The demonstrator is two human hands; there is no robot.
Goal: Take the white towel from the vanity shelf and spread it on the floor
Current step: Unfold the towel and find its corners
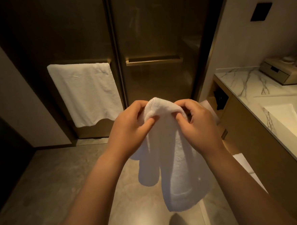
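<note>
Head view. Both hands were raised side by side in front of the person, above the tiled floor (61, 180). The left hand (127, 127) pinched the bunched top edge of the white towel (174, 163) between thumb and curled fingers. The right hand (200, 124) pinched the same edge just beside it, fingers curled likewise. The towel hung in loose folds between and below the wrists, and its upper corners were hidden behind the hands.

Beyond the left hand, a second towel (86, 92) hung over a bar on a dark glass door. To the right of the right hand stood the vanity counter (244, 82) with a sink (288, 116), cut off by the frame edge. In the shelf opening (211, 90) under the counter, a dark object (220, 98) could not be made out. A pale folded item (207, 104) there was mostly hidden by the right hand.
</note>
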